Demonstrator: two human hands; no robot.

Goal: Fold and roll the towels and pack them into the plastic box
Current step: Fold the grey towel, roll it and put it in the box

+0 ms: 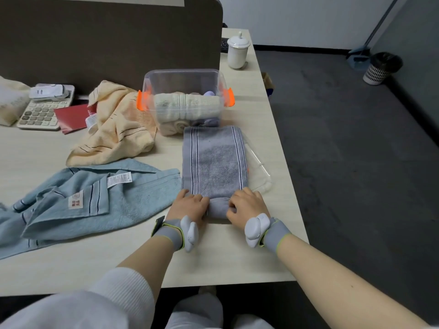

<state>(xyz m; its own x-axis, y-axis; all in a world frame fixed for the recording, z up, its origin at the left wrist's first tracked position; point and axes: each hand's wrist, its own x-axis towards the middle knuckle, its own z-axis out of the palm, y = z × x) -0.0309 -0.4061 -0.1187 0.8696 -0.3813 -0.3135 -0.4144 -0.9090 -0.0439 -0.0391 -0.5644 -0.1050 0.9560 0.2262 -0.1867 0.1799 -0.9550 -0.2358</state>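
A grey towel [213,160], folded into a long strip with dark stripes, lies on the table and points toward the clear plastic box [183,79]. Its near end is curled into a small roll. My left hand [190,205] and my right hand [247,205] both grip that roll, side by side. The box has orange latches and holds several rolled towels, cream ones at the front. A crumpled peach towel [116,129] lies left of the box. A light blue towel [83,200] is spread loosely at the near left.
The clear box lid [259,167] lies partly under the grey towel by the table's right edge. A calculator [40,112], a red booklet [71,117] and a white lidded cup [237,52] stand further back. A brown partition [107,39] runs behind.
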